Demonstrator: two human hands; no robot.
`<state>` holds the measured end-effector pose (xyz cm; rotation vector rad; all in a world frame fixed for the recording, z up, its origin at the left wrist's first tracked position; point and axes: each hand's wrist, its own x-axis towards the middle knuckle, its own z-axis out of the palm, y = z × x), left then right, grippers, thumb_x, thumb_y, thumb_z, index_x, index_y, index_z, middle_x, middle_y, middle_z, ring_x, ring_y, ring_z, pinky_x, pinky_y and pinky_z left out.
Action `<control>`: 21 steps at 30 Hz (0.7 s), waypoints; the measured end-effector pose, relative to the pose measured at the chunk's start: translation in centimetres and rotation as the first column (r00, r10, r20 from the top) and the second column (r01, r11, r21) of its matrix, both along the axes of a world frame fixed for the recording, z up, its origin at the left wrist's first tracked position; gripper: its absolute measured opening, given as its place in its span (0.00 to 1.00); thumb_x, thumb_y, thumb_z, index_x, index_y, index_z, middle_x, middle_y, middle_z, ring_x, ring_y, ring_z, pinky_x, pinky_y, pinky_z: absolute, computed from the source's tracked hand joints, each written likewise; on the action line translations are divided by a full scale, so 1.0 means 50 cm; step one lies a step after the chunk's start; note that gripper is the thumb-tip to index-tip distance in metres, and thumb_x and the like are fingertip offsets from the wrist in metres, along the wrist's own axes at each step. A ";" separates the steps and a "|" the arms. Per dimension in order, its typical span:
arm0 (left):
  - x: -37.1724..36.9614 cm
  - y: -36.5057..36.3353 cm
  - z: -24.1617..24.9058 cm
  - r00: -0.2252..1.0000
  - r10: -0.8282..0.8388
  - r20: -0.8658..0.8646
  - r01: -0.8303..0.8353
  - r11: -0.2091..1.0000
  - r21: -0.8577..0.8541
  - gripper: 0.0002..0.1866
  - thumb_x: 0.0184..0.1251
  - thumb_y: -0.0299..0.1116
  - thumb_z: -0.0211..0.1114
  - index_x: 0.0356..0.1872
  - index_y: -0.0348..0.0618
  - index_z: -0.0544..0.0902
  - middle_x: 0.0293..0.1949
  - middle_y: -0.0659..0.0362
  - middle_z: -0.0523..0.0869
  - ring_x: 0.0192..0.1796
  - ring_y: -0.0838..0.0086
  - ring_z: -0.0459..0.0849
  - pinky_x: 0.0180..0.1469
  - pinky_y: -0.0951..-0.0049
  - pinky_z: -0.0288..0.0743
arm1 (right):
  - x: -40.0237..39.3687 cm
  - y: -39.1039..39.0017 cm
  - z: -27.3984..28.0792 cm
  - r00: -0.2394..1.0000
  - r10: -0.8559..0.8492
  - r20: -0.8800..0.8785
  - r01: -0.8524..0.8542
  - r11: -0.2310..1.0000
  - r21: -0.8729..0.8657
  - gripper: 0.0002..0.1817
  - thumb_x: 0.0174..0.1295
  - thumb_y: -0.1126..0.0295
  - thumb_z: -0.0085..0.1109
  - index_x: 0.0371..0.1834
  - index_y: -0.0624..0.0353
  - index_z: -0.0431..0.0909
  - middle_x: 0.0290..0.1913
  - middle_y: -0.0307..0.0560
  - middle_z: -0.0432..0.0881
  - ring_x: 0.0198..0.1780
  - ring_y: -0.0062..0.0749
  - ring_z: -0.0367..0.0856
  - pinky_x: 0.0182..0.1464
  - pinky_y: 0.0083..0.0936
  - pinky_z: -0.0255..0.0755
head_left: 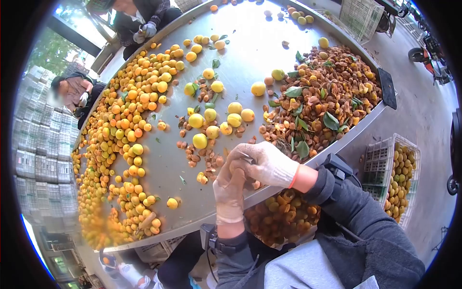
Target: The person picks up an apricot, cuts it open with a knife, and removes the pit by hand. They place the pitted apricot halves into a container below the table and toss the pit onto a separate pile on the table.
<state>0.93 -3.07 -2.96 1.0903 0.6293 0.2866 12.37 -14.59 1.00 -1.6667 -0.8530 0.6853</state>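
My left hand point(229, 192), in a soiled white glove, is closed at the table's near edge. My right hand point(272, 164), gloved with a red cuff edge, meets it, fingers bent and pressed together. A short thin metal tool point(247, 157) pokes out between the right fingers; its kind is not clear. Whatever lies in the left fingers is hidden. Just beyond the hands are loose yellow apricots point(199, 140) and brown apricot pits point(210, 159). To the right a big heap of pits, torn flesh and green leaves point(332, 91) covers the table corner.
A long pile of whole apricots point(130, 111) runs down the left of the metal table point(168, 192). Under the near edge sits a container of apricot halves point(281, 216). A crate point(380, 168) of apricots stands right. Co-workers' gloved hands point(146, 32) are across the table.
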 end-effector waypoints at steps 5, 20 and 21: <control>-0.007 -0.006 0.050 0.993 -0.016 0.118 0.035 0.985 -0.166 0.22 0.63 0.32 0.70 0.55 0.32 0.78 0.40 0.58 0.84 0.32 0.80 0.82 0.33 0.84 0.78 | 0.013 -0.009 0.067 0.742 -0.295 -0.602 0.454 0.882 0.127 0.09 0.64 0.68 0.57 0.44 0.56 0.81 0.24 0.42 0.80 0.18 0.24 0.75 0.20 0.20 0.66; 0.017 -0.064 0.025 0.997 0.048 0.056 -0.050 0.998 0.036 0.28 0.65 0.45 0.68 0.57 0.31 0.77 0.37 0.58 0.84 0.31 0.76 0.82 0.30 0.82 0.77 | -0.009 0.013 0.059 0.821 -0.571 0.018 0.411 0.613 0.675 0.11 0.60 0.83 0.57 0.45 0.62 0.79 0.34 0.42 0.83 0.31 0.23 0.81 0.32 0.21 0.75; 0.023 -0.071 0.023 0.998 0.044 0.053 -0.045 0.998 0.035 0.28 0.65 0.45 0.68 0.57 0.31 0.77 0.37 0.58 0.84 0.31 0.76 0.82 0.30 0.82 0.77 | -0.008 0.012 0.056 0.818 -0.575 0.016 0.416 0.611 0.673 0.11 0.60 0.83 0.57 0.45 0.62 0.79 0.34 0.42 0.83 0.31 0.23 0.81 0.32 0.21 0.75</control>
